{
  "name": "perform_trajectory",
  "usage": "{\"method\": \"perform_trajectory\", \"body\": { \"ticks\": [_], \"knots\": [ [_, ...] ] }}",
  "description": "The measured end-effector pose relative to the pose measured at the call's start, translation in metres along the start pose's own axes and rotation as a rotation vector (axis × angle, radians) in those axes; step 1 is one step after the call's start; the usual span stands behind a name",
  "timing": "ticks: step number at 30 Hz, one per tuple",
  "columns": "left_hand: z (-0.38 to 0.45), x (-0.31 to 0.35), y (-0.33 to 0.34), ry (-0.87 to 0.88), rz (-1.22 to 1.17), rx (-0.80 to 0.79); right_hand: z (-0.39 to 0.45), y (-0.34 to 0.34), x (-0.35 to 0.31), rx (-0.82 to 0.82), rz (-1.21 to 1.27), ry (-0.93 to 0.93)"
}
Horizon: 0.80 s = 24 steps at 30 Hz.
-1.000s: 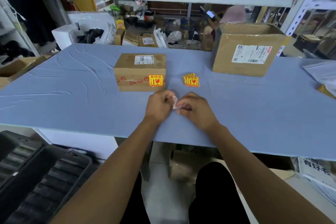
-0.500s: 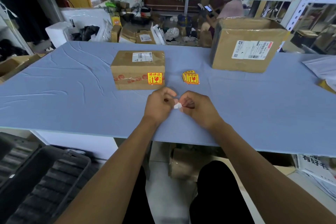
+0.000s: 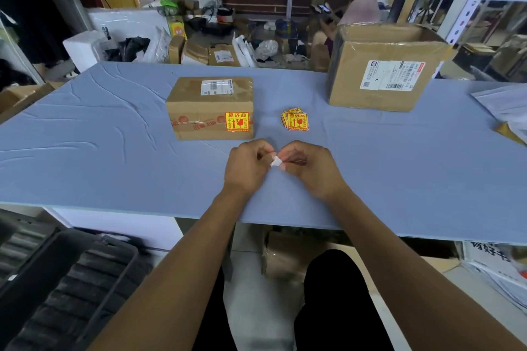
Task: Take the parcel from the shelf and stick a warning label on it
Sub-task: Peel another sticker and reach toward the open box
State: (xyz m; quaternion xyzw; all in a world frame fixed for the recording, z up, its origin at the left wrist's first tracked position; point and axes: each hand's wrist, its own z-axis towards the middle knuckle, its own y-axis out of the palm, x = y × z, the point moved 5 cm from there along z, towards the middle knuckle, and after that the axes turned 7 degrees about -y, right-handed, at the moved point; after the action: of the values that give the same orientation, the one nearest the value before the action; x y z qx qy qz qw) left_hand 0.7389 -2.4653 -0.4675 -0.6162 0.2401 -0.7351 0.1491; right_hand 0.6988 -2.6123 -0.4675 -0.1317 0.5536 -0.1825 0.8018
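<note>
A small brown parcel stands on the blue table, with a white shipping label on top. A yellow-and-red warning label is stuck on its front face at the right. A small stack of the same warning labels lies on the table just right of the parcel. In front of the parcel my left hand and my right hand are together, both pinching a small white scrap of backing paper between their fingertips.
A bigger cardboard box with a shipping label stands at the back right. White papers lie at the right edge. Cluttered shelving rises behind the table. A dark plastic crate sits on the floor at lower left.
The white scrap between my fingers has been folded smaller. My hands stayed together in front of the parcel; the parcel and sticker stack have not moved.
</note>
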Motion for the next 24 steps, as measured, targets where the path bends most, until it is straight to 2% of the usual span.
{"method": "perform_trajectory", "body": {
  "ticks": [4, 10, 19, 24],
  "knots": [
    [-0.0013, -0.0005, 0.0028, 0.048, 0.040, -0.090, 0.0008, 0.0017, -0.0009, 0.029, -0.052, -0.010],
    [-0.0033, -0.0002, -0.0006, 0.034, -0.077, -0.161, 0.0013, 0.0007, -0.0019, 0.059, -0.188, -0.025],
    [-0.0014, -0.0047, -0.0032, -0.084, -0.213, -0.066, -0.0031, 0.0046, -0.0038, -0.005, -0.062, -0.061],
    [-0.0028, -0.0008, -0.0006, 0.011, -0.126, -0.132, -0.0017, -0.0008, -0.0006, 0.067, -0.077, 0.002]
  ]
}}
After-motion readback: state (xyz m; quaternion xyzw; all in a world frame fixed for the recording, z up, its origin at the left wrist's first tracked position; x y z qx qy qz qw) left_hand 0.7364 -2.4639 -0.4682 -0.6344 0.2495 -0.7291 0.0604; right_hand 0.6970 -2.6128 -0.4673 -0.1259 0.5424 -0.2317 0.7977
